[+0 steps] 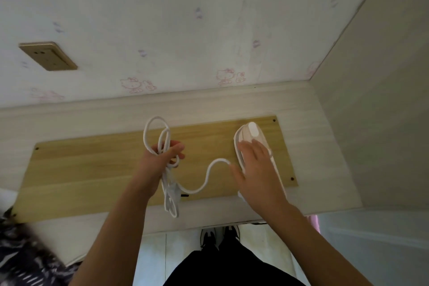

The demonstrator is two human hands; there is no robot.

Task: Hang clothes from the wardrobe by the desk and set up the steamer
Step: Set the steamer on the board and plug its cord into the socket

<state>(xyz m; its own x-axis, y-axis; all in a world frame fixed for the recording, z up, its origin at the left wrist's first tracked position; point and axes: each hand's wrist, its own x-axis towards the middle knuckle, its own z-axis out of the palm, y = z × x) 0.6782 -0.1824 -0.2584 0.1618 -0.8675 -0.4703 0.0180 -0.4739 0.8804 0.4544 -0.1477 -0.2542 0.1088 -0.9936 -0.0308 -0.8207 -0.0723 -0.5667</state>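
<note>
Gripping cord [169, 193], left hand [160, 160] (steamer [253, 131] beside)

Dim, flat light over the desk [308, 127], no hard shadows anywhere. The white steamer [253, 133] on it glows, slightly washed out. Left of the desk, dark patterned fabric [21, 258] smears into blur. Wide-angle bend curves the desk's edges, and fine detail is soft and grainy
</note>
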